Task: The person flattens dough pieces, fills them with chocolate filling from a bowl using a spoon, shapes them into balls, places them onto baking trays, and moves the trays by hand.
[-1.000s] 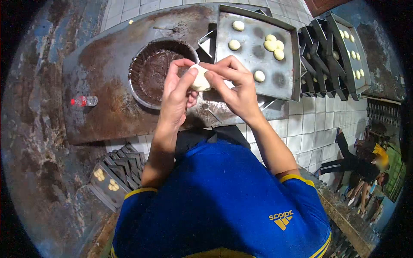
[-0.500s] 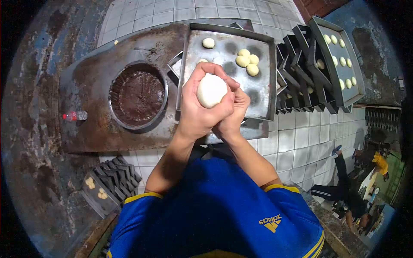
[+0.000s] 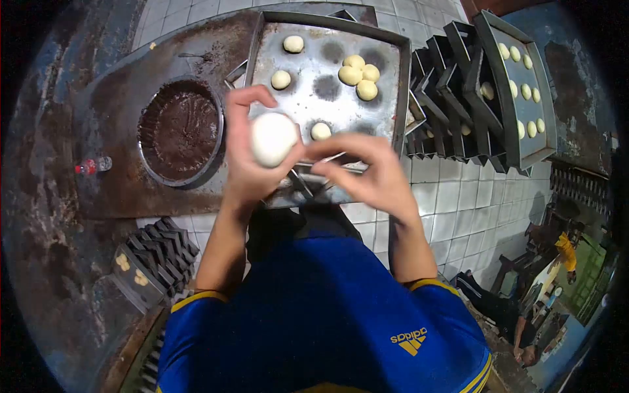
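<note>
A smooth white ball of dough (image 3: 273, 139) rests in my left hand (image 3: 244, 154), whose fingers and thumb curl around it. My right hand (image 3: 370, 171) is beside it on the right, slightly blurred, its thumb and fingers apart with nothing visible between them. Its fingertips point toward the base of my left hand. Beyond both hands lies a metal baking tray (image 3: 314, 108) with small pale dough balls. One dough ball (image 3: 321, 131) sits near my right fingers, and a cluster of several dough balls (image 3: 359, 75) is farther right.
Left of the tray stands a round metal bowl (image 3: 219, 124) lined with dark brown paste. A red-capped plastic bottle (image 3: 95, 165) lies at the table's left. Stacked trays (image 3: 485, 98) rise at right, more trays (image 3: 160, 255) stand lower left. Another person (image 3: 498, 304) is at lower right.
My hands have come apart: the left moved left with the dough ball, the right moved right and let go of it. More of the tray's dough balls show now.
</note>
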`<state>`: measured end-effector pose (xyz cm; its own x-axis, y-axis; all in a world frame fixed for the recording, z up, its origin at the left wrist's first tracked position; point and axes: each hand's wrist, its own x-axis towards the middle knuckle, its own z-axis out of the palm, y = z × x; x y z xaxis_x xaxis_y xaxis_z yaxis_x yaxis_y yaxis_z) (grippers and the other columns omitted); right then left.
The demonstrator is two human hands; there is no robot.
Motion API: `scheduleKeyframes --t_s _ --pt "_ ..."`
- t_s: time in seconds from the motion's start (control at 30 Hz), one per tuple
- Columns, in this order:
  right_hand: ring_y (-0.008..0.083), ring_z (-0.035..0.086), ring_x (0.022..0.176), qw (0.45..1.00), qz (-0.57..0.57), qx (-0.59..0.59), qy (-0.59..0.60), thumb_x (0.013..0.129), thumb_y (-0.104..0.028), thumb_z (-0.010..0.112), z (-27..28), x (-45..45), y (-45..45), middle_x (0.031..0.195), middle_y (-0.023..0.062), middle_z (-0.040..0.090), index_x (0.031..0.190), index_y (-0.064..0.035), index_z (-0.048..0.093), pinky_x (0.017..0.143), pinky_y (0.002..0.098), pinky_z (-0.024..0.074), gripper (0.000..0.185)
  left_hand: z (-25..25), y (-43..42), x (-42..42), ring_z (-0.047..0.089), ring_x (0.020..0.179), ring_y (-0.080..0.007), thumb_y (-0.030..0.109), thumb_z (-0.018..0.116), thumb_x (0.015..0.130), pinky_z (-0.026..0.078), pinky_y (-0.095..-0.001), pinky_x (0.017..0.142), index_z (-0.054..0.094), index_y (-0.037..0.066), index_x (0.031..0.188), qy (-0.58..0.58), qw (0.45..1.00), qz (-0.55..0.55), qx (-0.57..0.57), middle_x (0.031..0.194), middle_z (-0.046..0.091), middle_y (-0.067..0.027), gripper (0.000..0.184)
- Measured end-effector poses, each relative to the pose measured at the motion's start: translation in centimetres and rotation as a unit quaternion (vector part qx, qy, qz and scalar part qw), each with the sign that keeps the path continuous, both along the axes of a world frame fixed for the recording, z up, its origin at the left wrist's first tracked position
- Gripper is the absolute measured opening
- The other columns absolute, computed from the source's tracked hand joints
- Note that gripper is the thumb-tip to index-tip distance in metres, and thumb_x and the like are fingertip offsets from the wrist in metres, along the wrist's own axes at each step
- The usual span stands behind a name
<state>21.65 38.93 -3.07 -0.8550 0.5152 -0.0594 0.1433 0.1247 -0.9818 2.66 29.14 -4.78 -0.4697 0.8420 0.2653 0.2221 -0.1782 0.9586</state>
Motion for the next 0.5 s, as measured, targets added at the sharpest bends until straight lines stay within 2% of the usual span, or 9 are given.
scheduleKeyframes --t_s 0.03,0.07,0.13,0.17,0.2,0.27,0.4,0.47,0.5 --pt "0.0208 0.072 0.111 0.998 -0.057 -0.025 0.006 0.085 -0.015 0.087 0.2 0.0 0.6 0.125 0.0132 0.074 0.123 -0.0022 0.074 0.09 0.0358 0.0612 0.042 -2.2 0.6 -0.2 0.056 0.096 -0.0156 -0.003 0.082 0.075 0.05 -0.0321 0.088 0.046 0.005 0.125 0.104 0.994 -0.021 0.005 0.115 0.047 -0.0043 0.063" --pt "0.019 0.07 0.114 0.995 -0.076 -0.052 0.035 0.081 -0.008 0.089 0.2 -0.2 0.9 0.127 0.0121 0.072 0.124 0.0002 0.073 0.096 0.0333 0.0585 0.047 -5.1 1.2 -0.1 0.056 0.099 -0.0172 0.006 0.089 0.072 0.05 -0.0319 0.09 0.047 0.006 0.128 0.121 0.991 -0.047 -0.016 0.115 0.049 -0.0045 0.069" --pt "0.0185 0.07 0.112 0.997 -0.055 0.048 0.001 0.076 -0.011 0.093 -0.4 -0.4 1.6 0.125 0.01 0.071 0.123 -0.0017 0.074 0.094 0.0331 0.0582 0.051 -6.9 2.2 1.9 0.057 0.102 -0.0168 0.018 0.094 0.072 0.05 -0.0315 0.091 0.047 0.005 0.128 -0.034 0.985 -0.125 -0.115 0.112 0.053 -0.0063 0.075" --pt "0.0185 0.07 0.112 0.998 -0.054 0.043 -0.008 0.076 -0.011 0.093 -1.0 -0.1 1.8 0.125 0.01 0.071 0.123 -0.0017 0.074 0.094 0.0331 0.0582 0.051 -8.0 2.9 2.3 0.065 0.101 -0.0193 0.027 0.095 0.072 0.053 -0.0335 0.088 0.046 0.004 0.129 0.029 0.986 -0.14 -0.082 0.107 0.062 -0.0105 0.078" --pt "0.0185 0.07 0.11 0.995 -0.061 0.075 -0.021 0.076 -0.011 0.092 -1.9 0.3 2.1 0.122 0.0093 0.071 0.123 -0.0024 0.075 0.093 0.0332 0.058 0.051 -8.8 3.4 2.9 0.073 0.097 -0.0253 0.027 0.094 0.073 0.056 -0.0363 0.083 0.046 0.004 0.13 0.021 0.981 -0.149 -0.12 0.102 0.069 -0.0141 0.077" --pt "0.0184 0.07 0.109 0.992 -0.054 0.108 -0.042 0.075 -0.011 0.092 -3.3 1.0 2.7 0.119 0.0087 0.072 0.122 -0.0031 0.075 0.092 0.0333 0.0578 0.05 -10.2 4.3 4.2 0.072 0.101 -0.0471 0.017 0.088 0.078 0.057 -0.0481 0.079 0.048 0.007 0.13 0.034 0.982 -0.161 -0.092 0.1 0.073 -0.0237 0.066" --pt "0.0185 0.07 0.107 0.986 -0.081 0.107 -0.094 0.078 -0.007 0.088 -6.3 3.0 3.4 0.115 0.0077 0.072 0.118 -0.0021 0.077 0.09 0.0329 0.058 0.042 -13.4 4.8 5.8 0.07 0.099 -0.049 0.016 0.085 0.079 0.057 -0.0492 0.078 0.047 0.009 0.132 0.033 0.981 -0.179 -0.073 0.107 0.071 -0.0252 0.065" --pt "0.0178 0.07 0.107 0.984 -0.074 0.109 -0.117 0.079 -0.007 0.087 -8.9 4.3 4.5 0.114 0.0072 0.072 0.117 -0.0018 0.076 0.088 0.0335 0.0587 0.04 -13.9 4.0 5.5 0.071 0.093 -0.0464 0.017 0.085 0.08 0.057 -0.0492 0.078 0.043 0.01 0.142 0.043 0.965 -0.216 -0.14 0.121 0.066 -0.0241 0.075" --pt "0.0242 0.074 0.099 0.979 -0.081 0.127 -0.134 0.08 -0.01 0.085 -10.7 5.2 5.2 0.11 0.0105 0.073 0.114 -0.0022 0.077 0.087 0.0361 0.0598 0.036 -13.8 3.3 4.8 0.071 0.09 -0.0404 0.018 0.084 0.081 0.056 -0.0499 0.081 0.035 0.012 0.154 -0.016 0.949 -0.226 -0.22 0.131 0.061 -0.0204 0.088"
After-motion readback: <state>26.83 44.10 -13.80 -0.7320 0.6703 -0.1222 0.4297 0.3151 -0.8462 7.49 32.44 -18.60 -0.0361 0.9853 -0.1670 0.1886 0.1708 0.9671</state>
